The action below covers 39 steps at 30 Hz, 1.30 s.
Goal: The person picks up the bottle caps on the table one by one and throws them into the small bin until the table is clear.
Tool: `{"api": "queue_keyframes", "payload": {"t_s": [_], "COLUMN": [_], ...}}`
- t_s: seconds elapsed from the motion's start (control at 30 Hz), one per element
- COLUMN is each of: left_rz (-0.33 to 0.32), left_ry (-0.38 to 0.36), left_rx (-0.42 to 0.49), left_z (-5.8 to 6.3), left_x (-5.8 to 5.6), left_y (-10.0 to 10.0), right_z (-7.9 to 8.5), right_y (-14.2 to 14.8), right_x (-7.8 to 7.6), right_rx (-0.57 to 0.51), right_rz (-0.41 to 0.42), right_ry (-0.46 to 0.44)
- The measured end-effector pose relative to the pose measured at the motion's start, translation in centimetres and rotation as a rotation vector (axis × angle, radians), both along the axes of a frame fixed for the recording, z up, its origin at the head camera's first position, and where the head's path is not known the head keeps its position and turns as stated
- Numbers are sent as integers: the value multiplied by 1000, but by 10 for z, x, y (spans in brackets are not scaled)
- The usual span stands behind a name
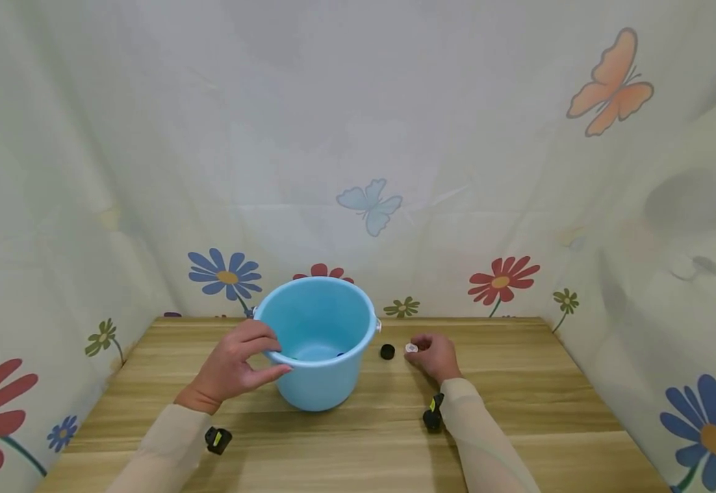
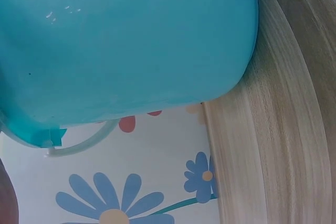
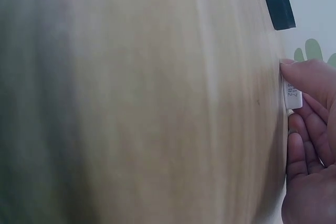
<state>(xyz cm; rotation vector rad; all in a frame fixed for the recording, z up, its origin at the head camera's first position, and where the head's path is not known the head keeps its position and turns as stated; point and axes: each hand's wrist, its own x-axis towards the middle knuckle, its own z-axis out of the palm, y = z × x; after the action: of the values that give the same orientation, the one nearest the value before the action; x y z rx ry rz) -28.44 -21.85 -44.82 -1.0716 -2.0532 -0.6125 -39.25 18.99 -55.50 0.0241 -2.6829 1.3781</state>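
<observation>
A light blue bucket (image 1: 317, 383) stands upright on the wooden table, left of centre in the head view. My left hand (image 1: 237, 359) grips its near-left rim between thumb and fingers. In the left wrist view the bucket's side (image 2: 131, 45) fills the upper left. My right hand (image 1: 437, 356) pinches a small white bottle cap (image 1: 411, 348) low at the table surface, right of the bucket. Printed characters show on the white cap's side (image 3: 293, 96) in the right wrist view. A black bottle cap (image 1: 387, 351) lies between the bucket and my right hand.
Small dark and green bits show at the bucket's bottom, mostly hidden by its near rim. A pale handle (image 2: 84, 145) hangs at the bucket's side. Behind the wooden table (image 1: 518, 411) and on both sides hangs a white curtain (image 1: 432, 260) with flowers and butterflies.
</observation>
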Motion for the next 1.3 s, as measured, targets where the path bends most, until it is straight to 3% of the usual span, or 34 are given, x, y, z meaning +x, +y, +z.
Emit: {"api": "queue_keyframes", "payload": {"t_s": [0.57, 1.3], "left_rz": [-12, -47], "left_ry": [-64, -50], "left_rx": [-44, -49], "left_z": [7, 8], "left_x": [4, 0], "left_y": [1, 2], "right_z": [-2, -2], "right_y": [3, 5], "right_x": [0, 1], "right_rx": [16, -16], "right_rz": [18, 14], "right_ry": [17, 17]}}
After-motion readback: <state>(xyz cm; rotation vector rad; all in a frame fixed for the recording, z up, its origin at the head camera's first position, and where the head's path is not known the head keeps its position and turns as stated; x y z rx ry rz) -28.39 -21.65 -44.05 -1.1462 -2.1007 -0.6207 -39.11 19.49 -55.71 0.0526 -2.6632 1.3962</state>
